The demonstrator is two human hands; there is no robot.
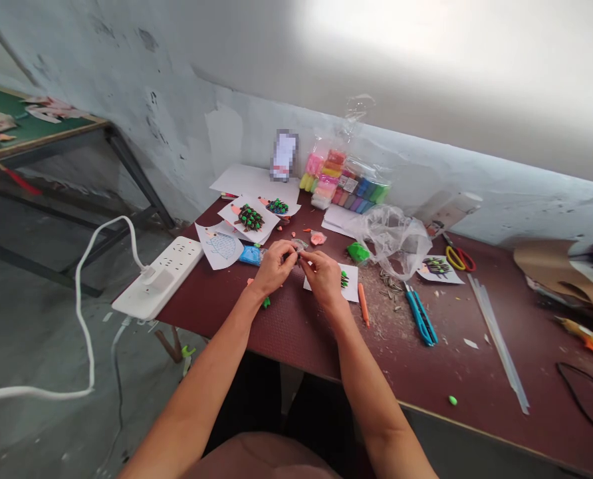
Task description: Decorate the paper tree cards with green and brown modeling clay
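Note:
My left hand (278, 267) and my right hand (322, 274) meet above the middle of the table, fingertips pinched close together. Something small and dark seems to be between them, too small to name. Partly under my right hand lies a white card (351, 290) with green-and-dark pieces on it. Just beyond my fingers is a lump of pink clay (318, 237). To the right are a lump of green clay (357, 251), an orange stick-like tool (363, 305) and a scatter of small seed-like husks (390, 285). A blue clay packet (250, 255) lies beside my left hand.
Cards with hedgehog figures (250, 218) and a hedgehog drawing (220, 246) lie left. Bagged coloured clay (346, 183), a crumpled plastic bag (396, 236) and a phone (284, 155) are behind. A blue cutter (420, 316), scissors (460, 258), glue sticks (498, 346) and a power strip (159, 278) flank me.

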